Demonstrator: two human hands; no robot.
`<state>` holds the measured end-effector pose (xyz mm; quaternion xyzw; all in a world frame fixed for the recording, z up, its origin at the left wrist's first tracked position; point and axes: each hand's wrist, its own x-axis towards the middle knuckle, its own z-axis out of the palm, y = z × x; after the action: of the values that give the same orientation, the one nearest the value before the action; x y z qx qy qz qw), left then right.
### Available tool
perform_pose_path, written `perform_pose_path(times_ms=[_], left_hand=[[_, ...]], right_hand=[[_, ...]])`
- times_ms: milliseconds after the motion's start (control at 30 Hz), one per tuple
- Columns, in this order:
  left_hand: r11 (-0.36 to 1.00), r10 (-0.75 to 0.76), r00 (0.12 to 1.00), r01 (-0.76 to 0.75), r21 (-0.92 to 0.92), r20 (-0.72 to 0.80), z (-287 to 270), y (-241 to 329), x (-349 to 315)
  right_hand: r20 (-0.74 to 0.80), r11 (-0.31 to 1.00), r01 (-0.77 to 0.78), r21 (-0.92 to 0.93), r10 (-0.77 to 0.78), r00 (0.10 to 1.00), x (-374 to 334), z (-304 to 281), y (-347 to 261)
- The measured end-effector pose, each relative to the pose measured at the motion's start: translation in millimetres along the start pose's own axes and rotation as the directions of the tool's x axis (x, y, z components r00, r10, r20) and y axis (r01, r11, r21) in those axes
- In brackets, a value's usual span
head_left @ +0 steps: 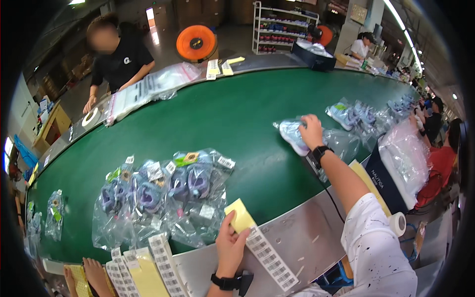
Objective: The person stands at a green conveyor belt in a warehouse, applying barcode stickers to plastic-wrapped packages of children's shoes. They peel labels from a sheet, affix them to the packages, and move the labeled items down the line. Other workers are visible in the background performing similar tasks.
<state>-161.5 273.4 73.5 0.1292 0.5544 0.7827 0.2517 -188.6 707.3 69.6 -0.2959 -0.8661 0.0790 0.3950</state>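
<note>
My left hand (pixel 231 247), a dark band on its wrist, is closed on a sheet of barcode labels (pixel 269 257) whose yellow backing bends up at the top. The sheet's lower end lies over the metal ledge. My right hand (pixel 311 131), wearing a black watch, is closed over a pale blue shoe (pixel 293 138) in a clear plastic bag, on the green conveyor belt (pixel 237 114). The bag trails to the right of the hand. Left of my left hand, several bagged bluish-purple shoes (pixel 190 180) lie grouped on the belt, with tags and white labels on them.
More bagged shoes (pixel 346 115) lie up the belt at right, near a dark box (pixel 386 183) with plastic bags on it. Label sheets (pixel 143 272) rest at the near edge beside another person's hand (pixel 94 272). Across the belt, a person (pixel 121 59) stands by stacked plastic bags (pixel 148 89).
</note>
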Motion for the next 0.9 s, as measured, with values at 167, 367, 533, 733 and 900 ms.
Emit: perform_pose_path(times_ms=[167, 367, 533, 733, 900], left_hand=[[1.0, -0.029, 0.999, 0.029, -0.008, -0.042, -1.4, -8.0, 1.4], [0.999, -0.007, 1.0, 0.009, 0.052, -0.027, -2.5, -15.9, 3.6], [0.987, 0.0, 0.999, 0.008, 0.16, -0.051, 3.5, -15.3, 1.4], [0.989, 0.058, 0.992, -0.042, 0.145, -0.114, 7.1, -8.4, 0.1], [0.998, 0.004, 0.999, -0.002, 0.056, -0.033, 3.1, -7.6, -6.8]], right_hand=[[0.325, 0.959, -0.284, -0.021, 0.275, 0.905, -9.6, -19.0, 7.9], [0.757, 0.729, -0.578, 0.365, 0.128, 0.64, -12.3, -19.1, -70.4], [0.561, 0.842, 0.03, 0.539, -0.385, 0.733, -69.6, -7.7, -136.4], [0.354, 0.609, 0.112, 0.786, -0.59, 0.725, -126.0, -90.3, -203.4], [0.493, 0.659, 0.027, 0.752, -0.589, 0.64, -159.5, -117.4, -195.8]])
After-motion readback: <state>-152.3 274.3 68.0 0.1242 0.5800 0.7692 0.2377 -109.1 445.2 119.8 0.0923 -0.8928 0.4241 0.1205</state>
